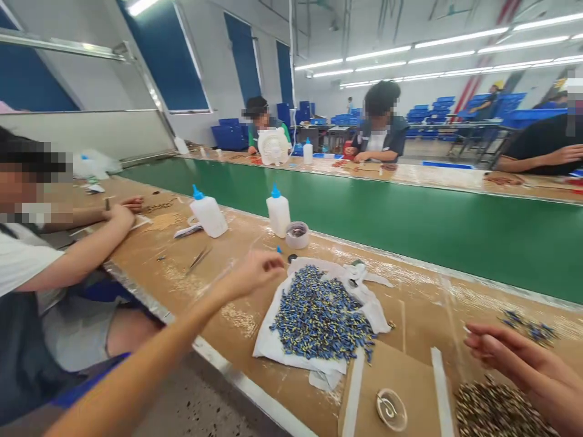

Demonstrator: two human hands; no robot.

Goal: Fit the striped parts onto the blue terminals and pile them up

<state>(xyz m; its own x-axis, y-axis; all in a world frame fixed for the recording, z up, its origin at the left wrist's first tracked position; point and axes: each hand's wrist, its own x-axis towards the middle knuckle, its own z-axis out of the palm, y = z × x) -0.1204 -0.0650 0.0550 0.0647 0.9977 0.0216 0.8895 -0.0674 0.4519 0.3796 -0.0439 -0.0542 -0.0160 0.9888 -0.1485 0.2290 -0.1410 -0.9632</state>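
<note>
My left hand (257,270) is held over the table just left of a white cloth (268,346), its fingers curled together. Whatever they may hold is too small to make out. On the cloth lies a heap of small blue and yellow pieces (323,315). Past my left fingertips are a small blue cap (279,249) and a black round piece (292,258). My right hand (523,364) is closed in a pinch, with a tiny whitish spot at the fingertips. It hovers above a pile of small brown pieces (496,409), near several loose blue ones (532,328).
Two white bottles with blue tips (279,213) (210,215) and a tape roll (297,235) stand near the green belt (364,206). A small clear dish (391,409) sits on cardboard in front. Tweezers (199,258) lie left, beside a co-worker's arm (86,249).
</note>
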